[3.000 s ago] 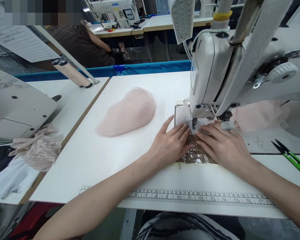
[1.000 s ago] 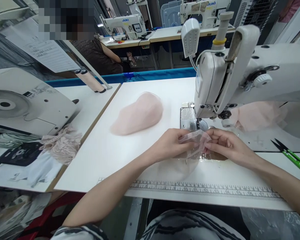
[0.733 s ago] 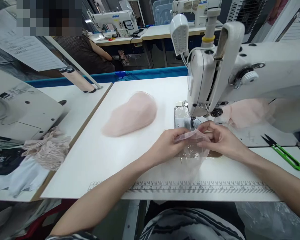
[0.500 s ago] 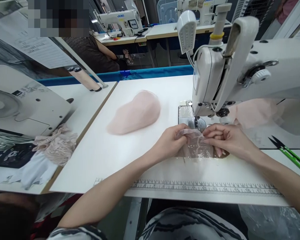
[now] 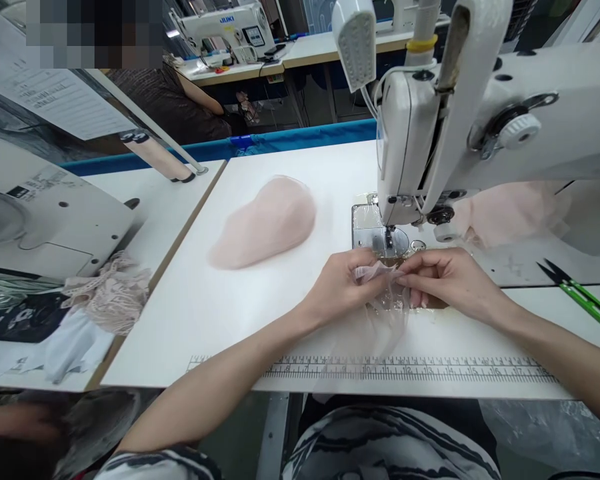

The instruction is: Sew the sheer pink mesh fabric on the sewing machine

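My forearms reach in from the lower left and the right, past the ruler scale printed along the table's near edge, elbows wide and wrists low. My left hand pinches the sheer fabric between thumb and curled fingers; my right hand nips its gathered edge between thumb and forefinger, the other fingers tucked under. The cloth is pale, thin and crumpled, held just in front of the needle area, its see-through folds trailing toward me across the ruler. Beneath my hands lies shiny, tape-covered brown sheeting. Green-handled snips lie to the right, black blades apart. Just beyond my fingers is the polished metal needle plate, with the bulky white sewing machine rising over it and blocking part of my view; more pink fabric sits bunched beneath its arm. Left of the plate, well apart, a smooth, rounded pink pile rests flat on the white table. Farther off, past a blue cloth strip, sits another person.
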A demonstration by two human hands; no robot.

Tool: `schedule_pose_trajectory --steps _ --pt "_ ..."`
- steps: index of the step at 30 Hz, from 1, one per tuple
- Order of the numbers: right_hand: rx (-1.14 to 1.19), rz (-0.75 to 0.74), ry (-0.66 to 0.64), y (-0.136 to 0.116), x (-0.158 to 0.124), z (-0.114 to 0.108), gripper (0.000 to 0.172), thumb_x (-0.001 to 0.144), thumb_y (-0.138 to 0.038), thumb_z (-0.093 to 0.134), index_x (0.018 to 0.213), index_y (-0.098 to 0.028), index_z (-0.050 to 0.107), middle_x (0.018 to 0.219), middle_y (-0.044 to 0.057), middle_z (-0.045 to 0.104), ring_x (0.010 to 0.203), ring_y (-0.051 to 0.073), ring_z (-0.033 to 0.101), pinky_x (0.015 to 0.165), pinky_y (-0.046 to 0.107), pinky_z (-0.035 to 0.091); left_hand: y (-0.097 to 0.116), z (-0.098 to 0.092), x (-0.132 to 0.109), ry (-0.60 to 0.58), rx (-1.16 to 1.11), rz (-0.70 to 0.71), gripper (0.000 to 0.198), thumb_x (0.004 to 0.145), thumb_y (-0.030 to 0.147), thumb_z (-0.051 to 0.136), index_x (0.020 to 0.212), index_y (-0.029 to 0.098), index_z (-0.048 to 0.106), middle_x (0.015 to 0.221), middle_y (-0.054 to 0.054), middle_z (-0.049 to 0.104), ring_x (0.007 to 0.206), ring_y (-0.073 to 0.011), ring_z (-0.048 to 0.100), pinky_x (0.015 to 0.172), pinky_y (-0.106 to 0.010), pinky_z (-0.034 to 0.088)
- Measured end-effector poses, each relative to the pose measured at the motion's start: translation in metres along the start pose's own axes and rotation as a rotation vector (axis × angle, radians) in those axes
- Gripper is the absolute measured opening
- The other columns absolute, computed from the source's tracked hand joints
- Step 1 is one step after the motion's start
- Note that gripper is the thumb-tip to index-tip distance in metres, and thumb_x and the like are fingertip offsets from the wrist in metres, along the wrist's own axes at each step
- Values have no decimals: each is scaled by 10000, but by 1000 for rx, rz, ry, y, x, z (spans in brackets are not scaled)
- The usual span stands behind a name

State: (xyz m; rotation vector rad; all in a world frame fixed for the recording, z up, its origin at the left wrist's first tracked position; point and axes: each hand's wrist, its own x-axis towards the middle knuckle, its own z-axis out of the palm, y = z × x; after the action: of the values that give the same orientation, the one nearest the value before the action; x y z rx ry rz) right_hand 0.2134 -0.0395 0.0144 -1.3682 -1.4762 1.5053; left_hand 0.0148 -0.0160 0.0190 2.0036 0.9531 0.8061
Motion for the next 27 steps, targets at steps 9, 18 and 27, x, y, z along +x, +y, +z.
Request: schedule_pose_trajectory --steps 9,18,27 --pt "40 -56 39 -1 -2 3 220 714 -378 742 799 -193 659 675 25 702 648 170 685 588 269 566 1 2 -3 37 88 -7 119 820 213 658 933 192 627 890 8 711 730 -107 656 649 -212 506" --pt "-112 -280 115 5 -5 7 129 844 -325 611 832 -197 621 753 18 678 671 156 675 592 283 579 -8 2 -6 61 124 75 202 827 101 600 964 205 707 884 0 749 706 -104 693 648 -202 548" --pt "-331 -561 185 9 -6 9 97 876 -222 571 968 -224 603 827 5 675 703 123 640 593 244 560 -7 4 -5 95 177 94 178 841 120 586 945 195 710 787 4 747 597 -84 658 573 -185 522"
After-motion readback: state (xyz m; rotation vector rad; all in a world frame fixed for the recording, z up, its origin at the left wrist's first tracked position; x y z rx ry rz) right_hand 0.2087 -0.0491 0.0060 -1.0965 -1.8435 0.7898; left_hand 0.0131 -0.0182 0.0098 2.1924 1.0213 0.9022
